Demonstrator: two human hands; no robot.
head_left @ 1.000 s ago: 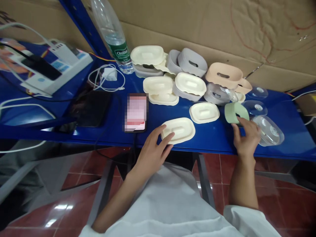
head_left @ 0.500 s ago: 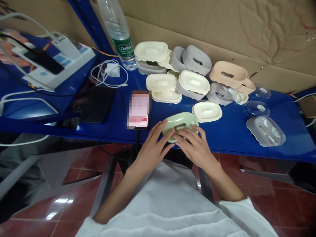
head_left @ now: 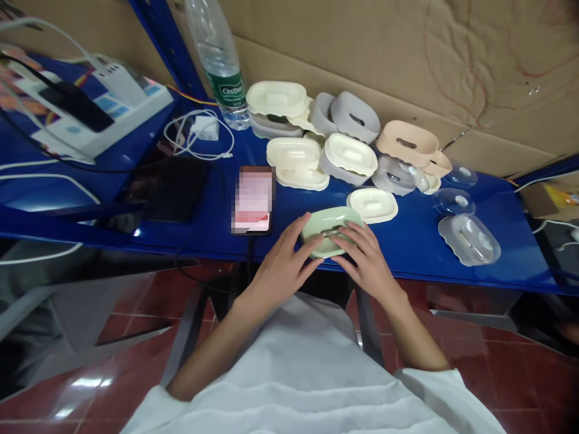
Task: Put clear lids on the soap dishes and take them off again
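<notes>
A pale green oval soap dish [head_left: 333, 215] with a slot in its bottom is at the front edge of the blue table, tilted a little toward me. My left hand [head_left: 284, 259] grips its left side, fingers along the rim and the thumb at the front. My right hand [head_left: 367, 258] holds the right side, with its fingertips reaching inside near the slot. The fingers partly cover the dish's front and right rim. Just behind it lies a cream oval insert [head_left: 373, 205], apart from my hands.
Several cream, grey and peach [head_left: 407, 143] dish parts are piled at the back. Clear lids, one on a grey dish [head_left: 470, 240], lie at the right. A phone [head_left: 251, 200], a water bottle [head_left: 221, 78], a charger [head_left: 205, 128] and a power strip [head_left: 136, 114] stand left.
My right hand has shifted right, uncovering more of the dish's slot and inside. The whole view has turned slightly. Both hands stay on the green dish.
</notes>
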